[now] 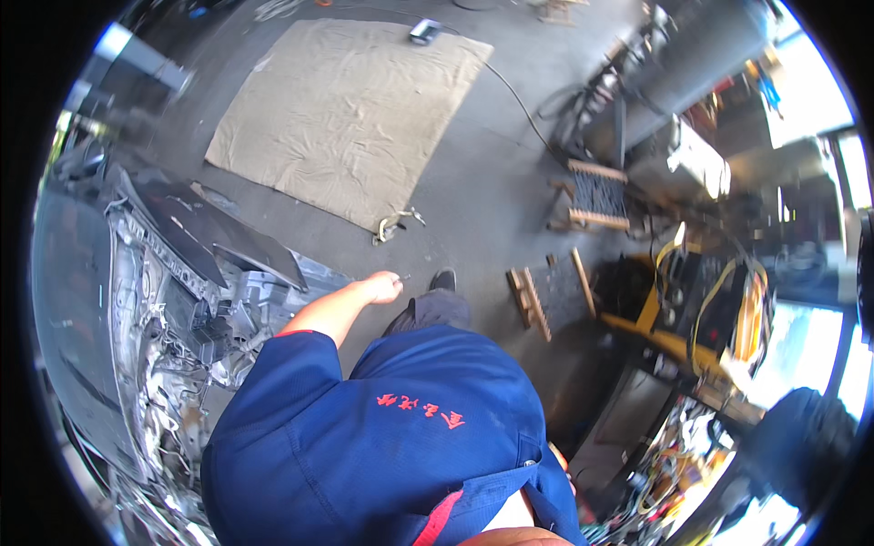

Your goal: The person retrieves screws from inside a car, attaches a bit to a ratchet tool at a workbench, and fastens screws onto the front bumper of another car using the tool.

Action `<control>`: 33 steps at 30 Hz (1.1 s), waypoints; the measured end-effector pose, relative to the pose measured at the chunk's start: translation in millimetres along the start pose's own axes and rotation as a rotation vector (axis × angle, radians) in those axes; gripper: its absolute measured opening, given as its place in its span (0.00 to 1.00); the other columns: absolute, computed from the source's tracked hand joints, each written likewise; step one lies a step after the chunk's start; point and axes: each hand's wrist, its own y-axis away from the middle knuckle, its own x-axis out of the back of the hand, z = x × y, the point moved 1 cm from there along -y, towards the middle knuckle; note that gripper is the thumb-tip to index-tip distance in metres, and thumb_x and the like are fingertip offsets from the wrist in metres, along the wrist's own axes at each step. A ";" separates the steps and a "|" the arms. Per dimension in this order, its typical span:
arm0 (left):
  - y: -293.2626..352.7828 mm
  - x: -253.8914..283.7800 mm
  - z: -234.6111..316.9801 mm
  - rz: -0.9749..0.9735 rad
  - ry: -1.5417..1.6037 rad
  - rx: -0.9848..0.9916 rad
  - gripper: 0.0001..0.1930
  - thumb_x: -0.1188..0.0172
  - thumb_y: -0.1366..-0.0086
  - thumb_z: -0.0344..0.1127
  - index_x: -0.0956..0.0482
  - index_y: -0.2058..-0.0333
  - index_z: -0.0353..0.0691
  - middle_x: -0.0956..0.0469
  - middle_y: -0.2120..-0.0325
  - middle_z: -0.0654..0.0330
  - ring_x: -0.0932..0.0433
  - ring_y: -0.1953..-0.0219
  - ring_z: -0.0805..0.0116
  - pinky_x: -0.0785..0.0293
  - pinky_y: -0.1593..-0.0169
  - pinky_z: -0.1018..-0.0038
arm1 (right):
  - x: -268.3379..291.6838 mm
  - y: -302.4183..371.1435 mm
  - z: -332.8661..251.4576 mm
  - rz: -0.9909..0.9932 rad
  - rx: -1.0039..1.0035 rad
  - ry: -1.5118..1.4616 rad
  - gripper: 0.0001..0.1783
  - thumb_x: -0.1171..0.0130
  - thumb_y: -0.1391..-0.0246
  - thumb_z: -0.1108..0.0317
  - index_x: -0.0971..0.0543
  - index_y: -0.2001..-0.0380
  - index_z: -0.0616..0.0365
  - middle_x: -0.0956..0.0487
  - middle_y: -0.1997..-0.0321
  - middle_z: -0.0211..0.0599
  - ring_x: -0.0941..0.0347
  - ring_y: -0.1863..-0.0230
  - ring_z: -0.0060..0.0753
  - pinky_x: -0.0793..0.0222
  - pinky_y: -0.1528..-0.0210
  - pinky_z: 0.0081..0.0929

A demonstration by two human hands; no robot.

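Note:
My left hand (386,288) is stretched out ahead of my body over the floor, its fingers curled closed. A tiny thin bit shows at the fingertips, too small to name. Beyond the hand, a pale metal clamp-like tool (391,227) lies at the near corner of a beige cloth (319,109). To the left stands a car (173,300) with its front end stripped, dark panels and bare wiring showing. Only a sliver of skin, likely my right hand (558,458), shows at the right side of my blue jacket; its fingers are hidden.
Wooden-framed stools (598,194) with dark woven seats stand to the right. A yellow-framed cart (674,314) with cables is farther right, above a bin of tangled wires (674,473). A hose (519,100) crosses the floor by the cloth. A small box (424,33) sits on the cloth's far edge.

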 end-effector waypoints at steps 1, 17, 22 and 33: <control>-1.8 22.6 -9.4 -0.004 0.016 -0.001 0.19 0.53 0.32 0.43 0.18 0.57 0.37 0.18 0.56 0.44 0.21 0.50 0.46 0.27 0.45 0.58 | -17.3 -4.1 -58.2 -0.088 0.061 -0.070 0.06 0.44 0.45 0.67 0.21 0.65 0.55 0.25 0.69 0.34 0.29 0.69 0.33 0.34 0.67 0.35; -83.1 310.1 -268.9 0.568 0.563 0.295 0.19 0.53 0.29 0.46 0.21 0.60 0.36 0.19 0.63 0.42 0.20 0.58 0.41 0.27 0.55 0.52 | -182.3 -5.9 -753.9 -0.723 0.426 0.115 0.04 0.46 0.45 0.73 0.22 0.68 0.57 0.24 0.78 0.35 0.29 0.80 0.33 0.37 0.80 0.35; -37.6 348.7 -314.4 0.284 0.601 0.646 0.18 0.52 0.31 0.46 0.19 0.60 0.38 0.18 0.65 0.42 0.20 0.60 0.41 0.25 0.56 0.54 | -351.3 -101.7 -1021.9 -0.791 0.242 0.058 0.06 0.45 0.50 0.77 0.19 0.74 0.59 0.21 0.75 0.41 0.24 0.76 0.39 0.29 0.76 0.36; -125.3 473.6 -469.2 0.216 0.551 0.550 0.18 0.45 0.36 0.43 0.17 0.55 0.38 0.17 0.57 0.50 0.18 0.54 0.61 0.24 0.50 0.64 | -578.1 379.9 -1735.0 -0.387 1.595 0.418 0.17 0.48 0.44 0.59 0.23 0.57 0.59 0.18 0.63 0.53 0.20 0.59 0.55 0.27 0.58 0.47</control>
